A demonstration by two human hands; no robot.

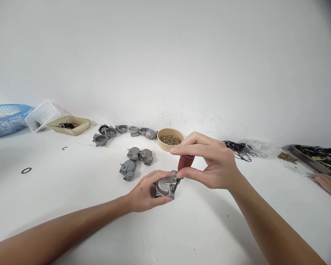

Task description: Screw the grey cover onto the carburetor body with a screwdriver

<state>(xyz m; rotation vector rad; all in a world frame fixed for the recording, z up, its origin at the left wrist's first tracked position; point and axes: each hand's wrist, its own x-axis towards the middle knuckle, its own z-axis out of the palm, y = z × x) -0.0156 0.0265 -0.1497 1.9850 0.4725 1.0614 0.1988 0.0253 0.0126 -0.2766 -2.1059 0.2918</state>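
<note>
My left hand (147, 191) is closed round a grey cast-metal carburetor bowl (164, 187) on the table, thumb at its near edge and fingers over the far one. In my right hand (212, 160) is a screwdriver with a red handle (185, 162), gripped between thumb and fingers. Its shaft slants down to the near right edge of the bowl, by a small brass-coloured screw; whether the tip sits in the screw head I cannot tell. Beyond my left hand stand more carburetor bowls (127, 169), closed side up.
Behind are a round tub (170, 146) of brass screws and a row of bowls (100, 139). Left: black rings (26, 170), a yellowish tray (82, 127), a clear box and a blue basket (8, 127). Right: black O-rings (237, 149), a metal tray and another person's hand (329, 184).
</note>
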